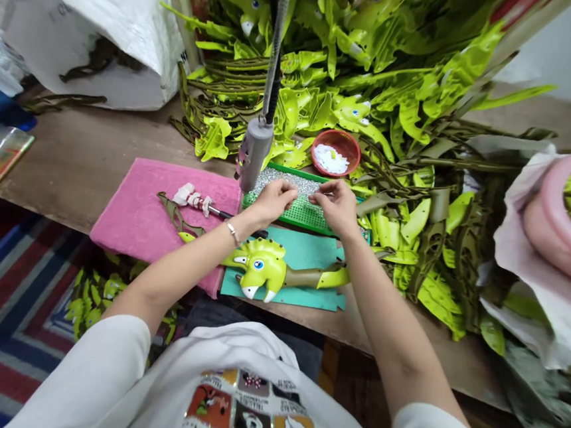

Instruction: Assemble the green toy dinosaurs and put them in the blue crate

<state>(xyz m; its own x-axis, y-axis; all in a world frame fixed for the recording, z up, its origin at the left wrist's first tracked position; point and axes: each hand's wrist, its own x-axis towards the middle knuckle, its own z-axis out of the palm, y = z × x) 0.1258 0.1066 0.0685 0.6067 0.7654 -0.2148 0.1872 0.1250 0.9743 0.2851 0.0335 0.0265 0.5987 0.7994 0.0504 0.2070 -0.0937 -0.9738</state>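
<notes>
My left hand [271, 199] and my right hand [339, 205] rest side by side over a green perforated tray [290, 211] covered with silver rhinestones [285, 182]. Their fingertips meet the sparkling surface, and whether they pinch anything is hidden. Below my hands, a lime-green toy dinosaur head with a blue eye [261, 268] lies on a teal mat [312, 256], joined to an olive-and-lime piece. A grey cylindrical tool [254, 154] hangs on a cable just left of the tray.
A pink towel [155, 216] holds a white-wrapped tool and an olive part. A red bowl of white bits [335, 153] stands behind the tray. Heaps of green plastic parts [378, 69] fill the wooden table's far side. A pink basin [565, 218] stands at right.
</notes>
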